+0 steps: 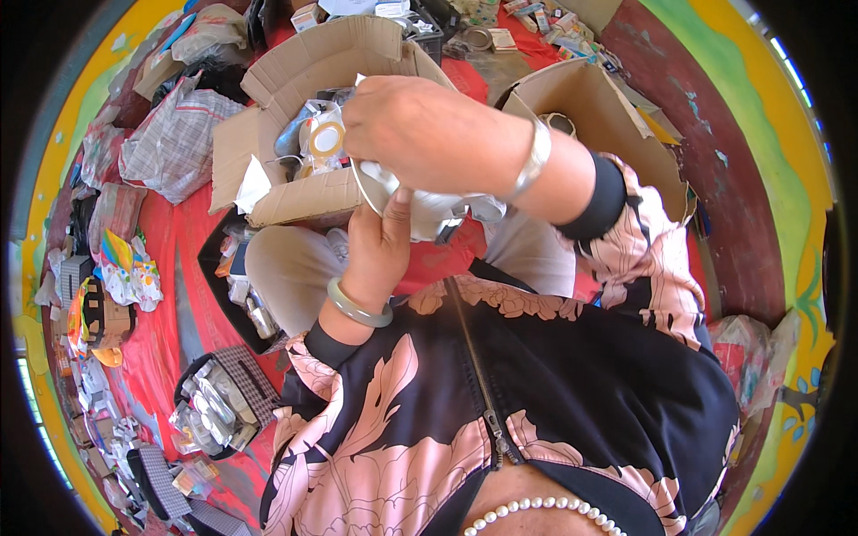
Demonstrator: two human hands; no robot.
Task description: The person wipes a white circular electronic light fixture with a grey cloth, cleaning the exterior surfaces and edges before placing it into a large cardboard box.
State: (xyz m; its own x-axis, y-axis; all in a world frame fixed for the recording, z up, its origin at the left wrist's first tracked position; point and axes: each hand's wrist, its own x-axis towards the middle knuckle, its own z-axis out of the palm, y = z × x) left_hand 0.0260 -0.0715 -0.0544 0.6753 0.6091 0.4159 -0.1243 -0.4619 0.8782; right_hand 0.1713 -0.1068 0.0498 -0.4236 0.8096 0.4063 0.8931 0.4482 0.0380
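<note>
My left hand (pixel 380 237) is closed on a white, round-rimmed object (pixel 371 186), its thumb pressed near the edge; I cannot tell its exact kind. My right hand (pixel 393 121) arches over the same object, palm down. Its fingers are curled and mostly hidden, so what they grip does not show. Crumpled clear and white plastic (pixel 438 213) hangs below the right wrist. Just beyond both hands stands an open cardboard box (pixel 308 198) with mixed small things inside, among them a roll of tape (pixel 326 138).
A second open cardboard box (pixel 590 94) stands at the right. On the left are a checked plastic bag (pixel 174 143), a black bin (pixel 214 259) and a checked fabric box (pixel 246 380) of packets. Small boxes (pixel 545 22) lie on red sheeting at the back.
</note>
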